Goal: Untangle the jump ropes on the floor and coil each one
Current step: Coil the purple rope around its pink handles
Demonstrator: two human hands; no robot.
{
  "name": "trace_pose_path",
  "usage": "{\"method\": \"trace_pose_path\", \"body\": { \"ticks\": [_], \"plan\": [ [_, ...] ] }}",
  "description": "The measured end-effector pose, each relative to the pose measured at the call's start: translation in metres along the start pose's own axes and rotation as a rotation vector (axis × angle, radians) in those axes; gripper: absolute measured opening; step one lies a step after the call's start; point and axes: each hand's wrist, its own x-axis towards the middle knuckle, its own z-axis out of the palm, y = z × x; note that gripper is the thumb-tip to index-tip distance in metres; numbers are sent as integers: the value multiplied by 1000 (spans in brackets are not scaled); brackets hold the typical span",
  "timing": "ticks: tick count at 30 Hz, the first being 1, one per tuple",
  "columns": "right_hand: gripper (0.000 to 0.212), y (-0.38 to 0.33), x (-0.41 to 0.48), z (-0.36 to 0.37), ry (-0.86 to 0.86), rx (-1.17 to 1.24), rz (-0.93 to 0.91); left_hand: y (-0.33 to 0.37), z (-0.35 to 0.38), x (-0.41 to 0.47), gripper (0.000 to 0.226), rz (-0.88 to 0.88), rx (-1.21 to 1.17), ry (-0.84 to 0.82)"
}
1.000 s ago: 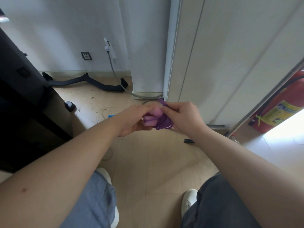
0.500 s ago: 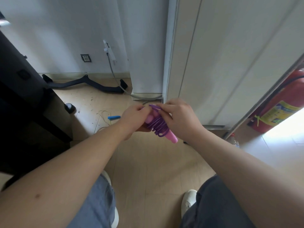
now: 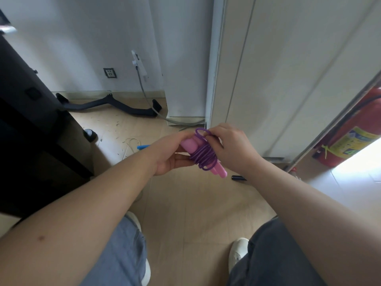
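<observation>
Shoes: our two white shoes (image 3: pixel 237 252) stand on the tan floor (image 3: pixel 185 213) at the bottom edge, with our trouser legs over them.
Left hand: our left hand (image 3: pixel 171 155) is cupped under the pink handles (image 3: pixel 190 145), fingers curled around them from below, so it is clenched on the bundle.
Right hand: our right hand (image 3: pixel 233 149) pinches a small loop at the top of the purple rope (image 3: pixel 204 156) between fingertips.
Jump rope: the purple rope is wound in tight turns around the middle of the pink handles, and the whole bundle is held in the air between both hands, above the floor in front of our knees.
Floor near the hands: a black handle-like piece (image 3: pixel 238 178) lies just right of the bundle; a blue piece (image 3: pixel 143 146) and a thin pale cord (image 3: pixel 128 146) lie to the left.
Further back: a dark cabinet (image 3: pixel 31 120) on the left, a black curved bar (image 3: pixel 109 104) along the white wall, a wall socket (image 3: pixel 109 73), a grey cable (image 3: pixel 148 102).
Right side: a red fire extinguisher (image 3: pixel 350 133) stands beside the pale door panels (image 3: pixel 288 69).
</observation>
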Motion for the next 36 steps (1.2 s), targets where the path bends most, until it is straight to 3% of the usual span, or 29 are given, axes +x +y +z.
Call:
{"method": "trace_pose_path", "body": {
  "ticks": [8, 11, 15, 18, 20, 22, 27, 32, 36],
  "plan": [
    [23, -6, 0, 13, -66, -202, 0, -5, 2, 6, 33, 26, 136, 44],
    [9, -10, 0, 16, -191, -345, -26, -9, 1, 10, 35, 46, 224, 91],
    [12, -16, -4, 18, -325, -463, -78, -14, -1, 14, 38, 102, 375, 186],
    [3, -18, -5, 16, -330, -409, -77, -14, -1, 14, 32, 163, 412, 262],
    [17, -22, -6, 14, -261, -248, -28, -10, -1, 12, 29, 204, 392, 282],
    [25, -25, -5, 11, -195, -66, 67, -7, 0, 11, 26, 237, 380, 286],
    [17, -29, -4, 8, -78, 319, 393, -9, 8, 12, 30, 280, 380, 330],
    [12, -24, -6, 10, -91, 220, 364, -17, 10, 11, 11, 240, 318, 317],
    [14, -28, -7, 15, -131, 105, 271, -17, 9, 8, 10, 166, 170, 315]
  ]
}}
